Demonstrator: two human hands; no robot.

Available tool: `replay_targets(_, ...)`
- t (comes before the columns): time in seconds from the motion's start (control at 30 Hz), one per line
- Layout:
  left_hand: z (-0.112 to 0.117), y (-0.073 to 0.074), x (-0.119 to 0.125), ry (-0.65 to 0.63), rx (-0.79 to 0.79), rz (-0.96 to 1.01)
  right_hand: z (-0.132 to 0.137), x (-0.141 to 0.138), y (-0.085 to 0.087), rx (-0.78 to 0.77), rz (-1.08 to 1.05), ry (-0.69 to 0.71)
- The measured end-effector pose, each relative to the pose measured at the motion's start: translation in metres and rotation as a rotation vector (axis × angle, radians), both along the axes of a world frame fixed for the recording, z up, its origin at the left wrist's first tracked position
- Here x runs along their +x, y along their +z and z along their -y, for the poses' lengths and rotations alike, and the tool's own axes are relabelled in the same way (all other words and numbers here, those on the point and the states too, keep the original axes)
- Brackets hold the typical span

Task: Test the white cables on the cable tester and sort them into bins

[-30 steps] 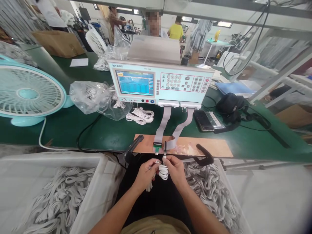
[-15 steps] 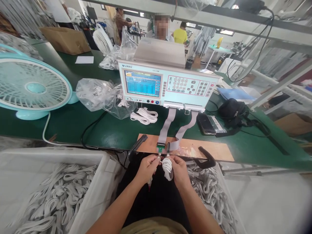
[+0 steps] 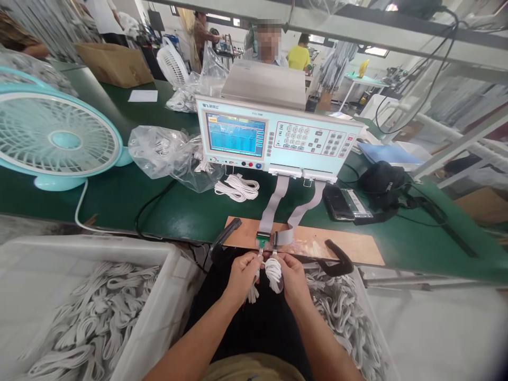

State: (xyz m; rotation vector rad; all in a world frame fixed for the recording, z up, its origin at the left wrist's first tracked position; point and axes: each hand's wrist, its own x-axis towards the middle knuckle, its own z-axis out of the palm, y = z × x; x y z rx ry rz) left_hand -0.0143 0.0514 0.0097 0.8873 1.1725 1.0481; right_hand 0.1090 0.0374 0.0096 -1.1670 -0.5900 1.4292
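A bundled white cable (image 3: 273,275) hangs at the table's front edge between my two hands. My left hand (image 3: 245,272) is closed on one cable end, its plug at the small green circuit board (image 3: 262,242). My right hand (image 3: 292,275) pinches the other end, just below the black connector (image 3: 275,241). Whether the plugs are fully seated I cannot tell. More white cable strands show under my left hand. Grey ribbon cables (image 3: 274,203) run from board and connector up to the tester (image 3: 278,135), whose blue screen is lit.
Black clamps (image 3: 337,258) hold a wooden board (image 3: 357,247) at the edge. White bins (image 3: 159,275) of coiled cables stand at both sides. A coiled cable (image 3: 237,188), bagged cables (image 3: 159,151), a phone (image 3: 337,203) and a fan (image 3: 65,140) are on the table. People are in the background.
The view has shifted slightly, moving the scene a little to the right. Both hands keep their places at the connectors; more white cable strands now show beneath my left hand.
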Motion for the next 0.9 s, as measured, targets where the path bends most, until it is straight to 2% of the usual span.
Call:
replay_targets(0.27,0.004,0.001,0.005,0.043,0.015,0.040,0.001,0.000,0.000,0.002,-0.022,0.008)
replay_targets(0.43,0.004,-0.009,0.005,0.050,0.066,-0.005,0.001,0.000,0.000,-0.008,-0.007,0.029)
replay_targets(0.57,0.003,-0.016,0.003,0.054,0.030,-0.070,0.002,-0.001,0.002,-0.006,-0.006,0.017)
replay_targets(0.9,-0.004,-0.001,0.011,-0.020,0.039,-0.014,-0.001,-0.002,-0.011,0.048,-0.064,0.021)
